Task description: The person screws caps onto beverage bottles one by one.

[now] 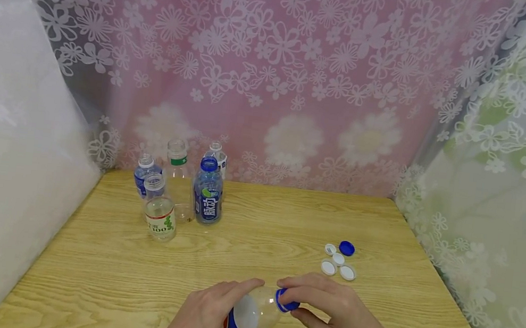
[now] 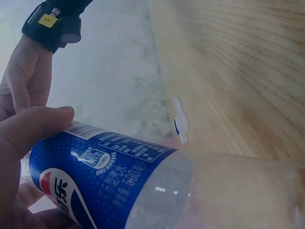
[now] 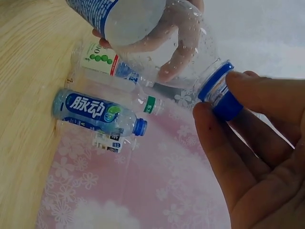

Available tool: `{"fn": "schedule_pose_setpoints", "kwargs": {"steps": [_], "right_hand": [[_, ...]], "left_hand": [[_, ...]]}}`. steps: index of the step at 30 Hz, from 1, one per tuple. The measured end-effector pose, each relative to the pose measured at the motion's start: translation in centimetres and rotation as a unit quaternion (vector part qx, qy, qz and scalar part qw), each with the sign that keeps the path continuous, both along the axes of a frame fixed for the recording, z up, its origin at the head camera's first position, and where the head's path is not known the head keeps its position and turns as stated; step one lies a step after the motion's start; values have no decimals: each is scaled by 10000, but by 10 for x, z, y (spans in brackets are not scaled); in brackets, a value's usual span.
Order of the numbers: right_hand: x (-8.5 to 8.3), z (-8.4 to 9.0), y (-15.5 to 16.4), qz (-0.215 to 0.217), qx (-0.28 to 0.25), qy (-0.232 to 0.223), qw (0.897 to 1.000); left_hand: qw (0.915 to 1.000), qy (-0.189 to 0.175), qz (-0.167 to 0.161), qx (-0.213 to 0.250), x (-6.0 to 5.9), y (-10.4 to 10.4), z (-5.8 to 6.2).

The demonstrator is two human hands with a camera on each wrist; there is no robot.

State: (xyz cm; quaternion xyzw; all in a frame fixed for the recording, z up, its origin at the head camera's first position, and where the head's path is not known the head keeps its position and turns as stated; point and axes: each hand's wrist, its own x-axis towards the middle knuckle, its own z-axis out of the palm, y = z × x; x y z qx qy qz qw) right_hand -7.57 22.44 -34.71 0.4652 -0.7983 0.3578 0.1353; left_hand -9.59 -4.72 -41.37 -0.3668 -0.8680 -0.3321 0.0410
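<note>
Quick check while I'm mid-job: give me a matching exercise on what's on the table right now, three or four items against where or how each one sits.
Things:
1. clear plastic bottle with blue label
2. blue screw cap on that bottle
3. loose blue cap
4. capped blue-labelled bottle

Places or states:
A. on the table beside white caps
B. pinched by the right hand
C. standing upright among the far bottles
D. tilted, gripped by the left hand

Pairs: 1-D, 2-B, 3-A, 4-C

A light wooden table (image 1: 261,228), a pink flowery curtain (image 1: 273,69) at the far wall, white lace curtain (image 1: 507,173) on the right, plain white sheet (image 1: 9,148) on the left, soft even light
</note>
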Motion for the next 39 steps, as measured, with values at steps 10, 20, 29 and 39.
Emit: {"fn": "schedule_pose_setpoints", "kwargs": {"steps": [10,20,29,39], "right_hand": [[4,-2,-1,-309,-19,160,9994],[10,2,1,-853,233,149,9960],[5,0,2,-308,-273,339,9986],[3,0,2,163,-478,480,9976]], "left_hand": [[9999,69,-96,-126,2,2,1],[9997,-195,-50,-110,2,4,3],[9999,107,-93,92,3,5,5],[9974,-655,-280,75,2,3,10]]}}
